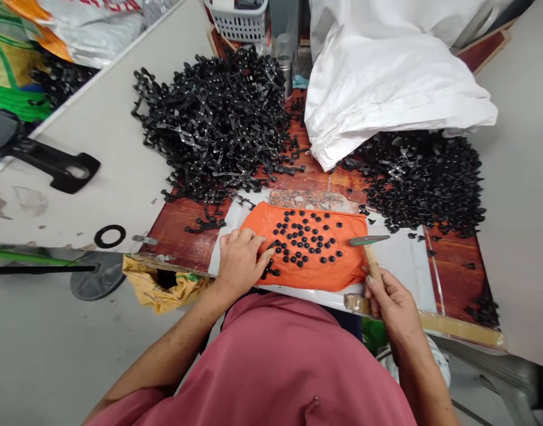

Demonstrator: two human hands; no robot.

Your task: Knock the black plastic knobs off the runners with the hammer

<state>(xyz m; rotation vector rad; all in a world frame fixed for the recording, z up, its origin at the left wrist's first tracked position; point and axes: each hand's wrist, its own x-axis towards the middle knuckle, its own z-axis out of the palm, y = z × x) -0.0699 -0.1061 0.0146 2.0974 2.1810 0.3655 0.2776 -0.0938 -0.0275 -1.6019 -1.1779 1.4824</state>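
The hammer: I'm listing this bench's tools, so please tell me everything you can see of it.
The hammer has a slim, dark, metal-looking head with a greenish tint, tapering toward picture right, and a pale handle that looks wooden. The right hand grips the handle's lower part. The head lies crosswise over the orange cloth's right edge; contact there is unclear.
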